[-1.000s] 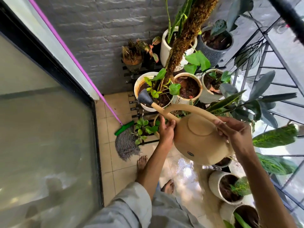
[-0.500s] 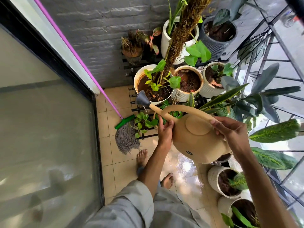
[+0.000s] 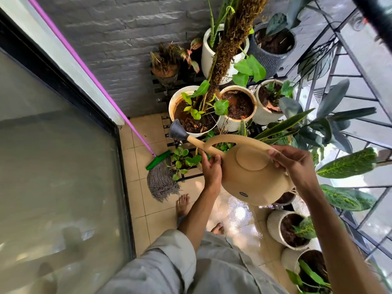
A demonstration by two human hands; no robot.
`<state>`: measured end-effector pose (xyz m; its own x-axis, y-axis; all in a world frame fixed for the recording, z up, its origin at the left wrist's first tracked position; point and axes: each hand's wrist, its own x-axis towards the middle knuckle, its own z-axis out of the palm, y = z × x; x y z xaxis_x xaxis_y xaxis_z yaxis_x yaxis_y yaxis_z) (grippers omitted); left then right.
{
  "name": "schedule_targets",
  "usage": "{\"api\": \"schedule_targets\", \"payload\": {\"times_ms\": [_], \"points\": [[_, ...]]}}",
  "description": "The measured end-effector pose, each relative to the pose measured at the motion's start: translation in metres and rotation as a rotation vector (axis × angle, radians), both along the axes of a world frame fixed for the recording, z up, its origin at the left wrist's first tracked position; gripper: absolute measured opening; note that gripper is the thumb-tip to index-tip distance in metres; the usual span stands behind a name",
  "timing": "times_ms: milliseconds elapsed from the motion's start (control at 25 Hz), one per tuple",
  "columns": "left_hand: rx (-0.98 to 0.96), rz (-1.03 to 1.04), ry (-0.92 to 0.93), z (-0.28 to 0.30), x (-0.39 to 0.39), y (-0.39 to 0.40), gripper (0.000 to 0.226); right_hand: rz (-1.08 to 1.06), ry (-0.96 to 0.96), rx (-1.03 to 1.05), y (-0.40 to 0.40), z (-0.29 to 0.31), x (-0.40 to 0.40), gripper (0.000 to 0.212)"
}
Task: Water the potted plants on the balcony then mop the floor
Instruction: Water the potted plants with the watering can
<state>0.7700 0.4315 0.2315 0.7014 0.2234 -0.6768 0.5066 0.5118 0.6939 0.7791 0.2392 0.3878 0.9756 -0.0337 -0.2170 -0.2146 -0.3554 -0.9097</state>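
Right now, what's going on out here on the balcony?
A person is holding a tan plastic watering can with both hands: the right hand on its arched handle, the left hand steadying the base of the spout. The dark grey rose is beside the rim of a white pot with a moss pole. A purple-handled grey string mop leans against the wall, unused.

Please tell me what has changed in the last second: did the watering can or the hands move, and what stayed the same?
The beige plastic watering can drew back slightly: its dark grey rose, earlier over the soil of the white pot with the moss pole, now hangs at that pot's near rim. Nothing was taken or released: the left hand supports the spout base, the right hand grips the handle. The purple-handled mop leans unmoved.
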Motion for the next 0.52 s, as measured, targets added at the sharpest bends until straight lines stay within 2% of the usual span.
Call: {"api": "schedule_targets", "payload": {"times_ms": [160,280,520], "points": [[0.149,-0.053,-0.021,0.025,0.006,-0.020,0.072,-0.027,-0.013,-0.026,-0.017,0.014,-0.006,0.017],[0.210,-0.171,-0.065,0.031,0.016,-0.028,0.073,-0.131,-0.005,-0.002,-0.031,0.019,-0.020,0.017],[0.142,-0.398,-0.082,0.028,0.025,-0.072,0.073,-0.318,-0.055,-0.061,-0.059,0.046,-0.036,0.008]]}}
